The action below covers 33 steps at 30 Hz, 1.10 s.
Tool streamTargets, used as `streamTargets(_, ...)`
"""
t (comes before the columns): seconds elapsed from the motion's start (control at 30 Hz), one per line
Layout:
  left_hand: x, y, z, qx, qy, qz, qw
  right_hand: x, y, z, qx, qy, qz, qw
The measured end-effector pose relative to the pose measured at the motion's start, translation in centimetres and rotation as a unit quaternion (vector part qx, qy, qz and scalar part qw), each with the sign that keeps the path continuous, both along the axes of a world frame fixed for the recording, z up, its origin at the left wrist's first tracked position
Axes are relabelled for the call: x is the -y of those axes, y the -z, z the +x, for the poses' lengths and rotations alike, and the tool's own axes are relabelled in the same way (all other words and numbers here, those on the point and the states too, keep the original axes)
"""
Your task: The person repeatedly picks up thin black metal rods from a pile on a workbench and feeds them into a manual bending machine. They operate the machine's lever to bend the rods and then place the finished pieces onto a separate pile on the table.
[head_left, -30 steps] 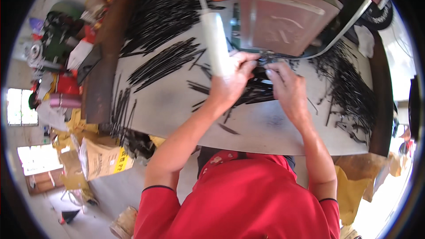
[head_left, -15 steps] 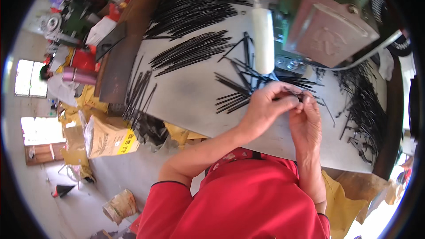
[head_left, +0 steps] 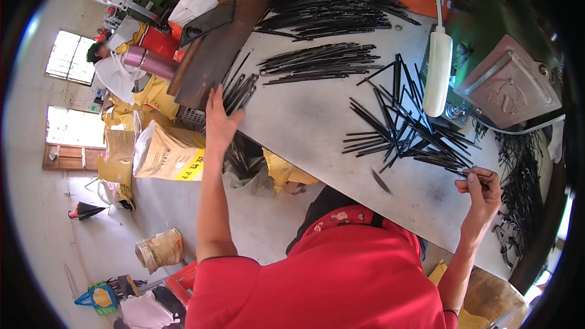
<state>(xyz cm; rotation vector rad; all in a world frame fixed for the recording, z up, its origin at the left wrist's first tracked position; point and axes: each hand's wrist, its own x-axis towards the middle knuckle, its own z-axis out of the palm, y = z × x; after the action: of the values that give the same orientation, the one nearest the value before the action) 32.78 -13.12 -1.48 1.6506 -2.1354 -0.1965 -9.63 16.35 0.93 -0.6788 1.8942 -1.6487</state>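
My left hand (head_left: 221, 123) is stretched out at the table's left edge, fingers extended, beside a small bunch of thin black strips (head_left: 239, 93). On the right, my right hand (head_left: 481, 194) is closed with thumb against fingers, on a thin black strip (head_left: 458, 173) whose end points toward the loose pile. That criss-crossed pile of black strips (head_left: 399, 125) lies under the white lamp (head_left: 437, 73). A single blurred dark strip (head_left: 381, 181) shows apart from it, above the bare metal tabletop (head_left: 292, 123).
Two sorted heaps of black strips, a large one (head_left: 332, 6) and a smaller one (head_left: 320, 64), lie farther back. A green machine with a pinkish cover (head_left: 509, 85) stands at the right, near tangled black scrap (head_left: 521, 176). A sack (head_left: 167, 153) stands on the floor left.
My hands have parted: the left swung far left to the table edge, the right moved a little right and nearer me. The view shifted, and a lone blurred strip now appears near the front edge.
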Motion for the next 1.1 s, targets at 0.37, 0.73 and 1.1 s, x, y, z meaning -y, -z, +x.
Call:
streamTargets(0.37,7.0,-0.9,0.9,0.03,0.079,0.09,0.992,1.5,1.3,2.3,-0.257,0.004,0.041,0.965)
streamTargets(0.73,-2.1,-1.8,4.6,-0.367,-0.16,-0.304,0.865,1.5,3.0,1.9,-0.2,0.043,-0.044,0.978)
streamTargets(1.1,-7.1,12.7,5.6,-0.24,-0.284,0.104,0.922,1.9,2.8,1.9,-0.188,0.048,-0.017,0.981)
